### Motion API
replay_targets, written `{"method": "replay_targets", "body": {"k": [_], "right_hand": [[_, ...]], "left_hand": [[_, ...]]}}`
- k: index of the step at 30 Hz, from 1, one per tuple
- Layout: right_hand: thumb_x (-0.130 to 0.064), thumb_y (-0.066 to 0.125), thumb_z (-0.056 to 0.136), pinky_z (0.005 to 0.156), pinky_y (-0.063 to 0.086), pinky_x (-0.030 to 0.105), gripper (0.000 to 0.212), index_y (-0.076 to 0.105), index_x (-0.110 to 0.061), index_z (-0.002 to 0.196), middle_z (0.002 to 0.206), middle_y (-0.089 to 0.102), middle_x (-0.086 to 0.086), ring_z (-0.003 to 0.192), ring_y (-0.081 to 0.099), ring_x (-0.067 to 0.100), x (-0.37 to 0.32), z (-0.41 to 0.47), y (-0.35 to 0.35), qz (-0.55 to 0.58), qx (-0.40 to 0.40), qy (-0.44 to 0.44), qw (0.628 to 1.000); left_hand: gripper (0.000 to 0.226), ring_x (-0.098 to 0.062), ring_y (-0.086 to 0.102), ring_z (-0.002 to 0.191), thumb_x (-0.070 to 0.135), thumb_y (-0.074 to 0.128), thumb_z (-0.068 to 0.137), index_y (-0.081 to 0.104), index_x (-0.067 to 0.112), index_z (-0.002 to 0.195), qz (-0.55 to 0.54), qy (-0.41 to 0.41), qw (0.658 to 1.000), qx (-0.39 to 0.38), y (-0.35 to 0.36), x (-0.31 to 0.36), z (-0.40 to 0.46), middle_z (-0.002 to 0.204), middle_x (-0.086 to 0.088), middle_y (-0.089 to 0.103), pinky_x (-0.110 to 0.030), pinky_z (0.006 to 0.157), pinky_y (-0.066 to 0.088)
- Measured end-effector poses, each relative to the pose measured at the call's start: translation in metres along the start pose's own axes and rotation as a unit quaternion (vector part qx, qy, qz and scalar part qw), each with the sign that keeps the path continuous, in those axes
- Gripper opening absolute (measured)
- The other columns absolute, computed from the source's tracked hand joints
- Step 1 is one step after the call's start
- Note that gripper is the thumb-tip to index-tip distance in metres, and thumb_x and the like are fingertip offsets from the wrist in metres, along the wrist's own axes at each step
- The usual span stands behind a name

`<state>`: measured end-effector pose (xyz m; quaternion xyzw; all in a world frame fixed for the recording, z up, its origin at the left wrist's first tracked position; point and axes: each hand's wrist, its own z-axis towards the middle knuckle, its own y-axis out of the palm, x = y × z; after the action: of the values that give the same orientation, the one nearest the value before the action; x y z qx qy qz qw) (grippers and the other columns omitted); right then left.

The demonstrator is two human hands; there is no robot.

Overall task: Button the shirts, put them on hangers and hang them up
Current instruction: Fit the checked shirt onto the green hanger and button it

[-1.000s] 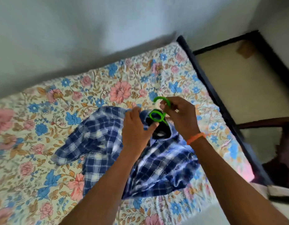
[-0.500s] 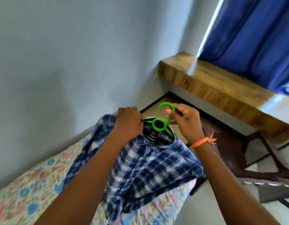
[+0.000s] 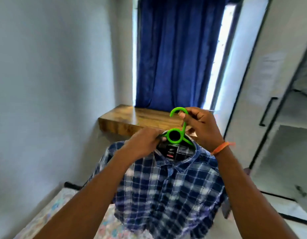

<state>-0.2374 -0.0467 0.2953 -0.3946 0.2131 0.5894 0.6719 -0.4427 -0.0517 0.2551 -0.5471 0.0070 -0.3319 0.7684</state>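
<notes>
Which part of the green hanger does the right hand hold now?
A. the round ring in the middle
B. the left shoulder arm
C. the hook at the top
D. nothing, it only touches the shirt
C: the right hand pinches the hook of the green hanger, above the ring, while the plaid shirt hangs below.

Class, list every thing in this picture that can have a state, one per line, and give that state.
plaid shirt: on the hanger, lifted off the bed
green hanger: held upright, hook free
left hand: grips the collar and hanger arm
right hand: pinches the hanger's hook
blue curtain: drawn across the window
cupboard door: open
</notes>
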Motion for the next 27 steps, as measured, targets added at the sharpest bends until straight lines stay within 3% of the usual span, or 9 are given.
{"method": "replay_targets", "body": {"k": [3, 5, 7, 10, 15, 19, 22, 24, 27], "right_hand": [[-0.014, 0.065, 0.094, 0.043, 0.048, 0.031, 0.01, 0.074, -0.02, 0.096, 0.075, 0.056, 0.026, 0.064, 0.05, 0.023, 0.014, 0.005, -0.086, -0.03, 0.064, -0.009, 0.997], [-0.013, 0.065, 0.095, 0.041, 0.048, 0.025, 0.013, 0.073, -0.022, 0.095, 0.072, 0.06, 0.017, 0.062, 0.054, 0.017, 0.024, 0.008, -0.145, -0.049, 0.097, -0.008, 0.994], [-0.012, 0.064, 0.095, 0.041, 0.047, 0.022, 0.012, 0.073, -0.019, 0.095, 0.069, 0.062, 0.008, 0.057, 0.054, 0.013, 0.034, 0.009, -0.207, -0.072, 0.131, -0.006, 0.989], [-0.011, 0.064, 0.095, 0.04, 0.045, 0.021, 0.011, 0.073, -0.011, 0.101, 0.065, 0.062, 0.011, 0.052, 0.053, 0.013, 0.046, 0.009, -0.292, -0.097, 0.169, -0.011, 0.981], [-0.017, 0.067, 0.094, 0.045, 0.049, 0.026, 0.014, 0.074, -0.007, 0.099, 0.069, 0.065, 0.016, 0.061, 0.058, 0.019, 0.073, -0.002, -0.419, -0.162, 0.237, -0.015, 0.958], [-0.035, 0.053, 0.093, 0.067, 0.055, 0.039, 0.03, 0.073, -0.014, 0.086, 0.078, 0.071, 0.003, 0.074, 0.065, 0.019, 0.113, -0.014, -0.51, -0.361, 0.302, 0.034, 0.882], [-0.029, 0.041, 0.09, 0.085, 0.051, 0.04, 0.035, 0.073, -0.015, 0.091, 0.098, 0.073, 0.006, 0.093, 0.065, 0.026, 0.141, -0.025, -0.578, -0.46, 0.262, 0.065, 0.846], [-0.031, 0.037, 0.09, 0.087, 0.051, 0.042, 0.038, 0.072, -0.015, 0.096, 0.102, 0.074, 0.007, 0.096, 0.065, 0.029, 0.155, -0.026, -0.617, -0.51, 0.243, 0.078, 0.822], [-0.042, 0.03, 0.091, 0.078, 0.051, 0.046, 0.042, 0.066, -0.018, 0.091, 0.095, 0.072, 0.007, 0.09, 0.064, 0.034, 0.176, -0.014, -0.683, -0.616, 0.213, 0.083, 0.754]], "left_hand": [[0.029, -0.029, 0.061, 0.082, 0.046, 0.048, 0.096, 0.056, 0.019, 0.09, -0.023, 0.051, 0.998, 0.034, 0.038, 0.063, 0.061, 0.085, -0.007, 0.067, -0.04, 0.07, 0.046], [0.034, -0.025, 0.062, 0.081, 0.058, 0.041, 0.091, 0.055, 0.027, 0.094, -0.057, 0.082, 0.993, 0.062, 0.066, 0.102, 0.099, 0.087, -0.001, 0.067, -0.042, 0.07, 0.049], [0.032, -0.028, 0.065, 0.085, 0.054, 0.043, 0.091, 0.054, 0.027, 0.104, -0.067, 0.117, 0.987, 0.086, 0.093, 0.147, 0.134, 0.093, -0.003, 0.07, -0.043, 0.07, 0.051], [0.027, -0.037, 0.065, 0.083, 0.044, 0.047, 0.095, 0.053, 0.02, 0.106, -0.061, 0.145, 0.978, 0.139, 0.132, 0.214, 0.183, 0.09, -0.011, 0.069, -0.044, 0.067, 0.051], [0.027, -0.035, 0.064, 0.077, 0.042, 0.039, 0.103, 0.049, 0.018, 0.109, -0.05, 0.153, 0.972, 0.169, 0.202, 0.313, 0.251, 0.091, -0.006, 0.068, -0.04, 0.061, 0.046], [0.022, -0.032, 0.063, 0.074, 0.036, 0.04, 0.104, 0.05, 0.017, 0.108, -0.104, 0.141, 0.969, 0.172, 0.248, 0.367, 0.309, 0.086, -0.004, 0.067, -0.034, 0.058, 0.037], [0.023, -0.019, 0.055, 0.071, 0.036, 0.04, 0.104, 0.052, 0.018, 0.112, -0.139, 0.135, 0.966, 0.169, 0.275, 0.401, 0.369, 0.083, 0.006, 0.056, -0.03, 0.062, 0.035], [0.022, -0.016, 0.053, 0.07, 0.036, 0.042, 0.104, 0.053, 0.018, 0.11, -0.162, 0.132, 0.963, 0.171, 0.291, 0.415, 0.41, 0.079, 0.01, 0.053, -0.029, 0.059, 0.033], [0.018, -0.025, 0.061, 0.073, 0.034, 0.045, 0.103, 0.054, 0.018, 0.104, -0.194, 0.131, 0.954, 0.19, 0.323, 0.444, 0.479, 0.079, 0.001, 0.062, -0.035, 0.058, 0.043]]}}
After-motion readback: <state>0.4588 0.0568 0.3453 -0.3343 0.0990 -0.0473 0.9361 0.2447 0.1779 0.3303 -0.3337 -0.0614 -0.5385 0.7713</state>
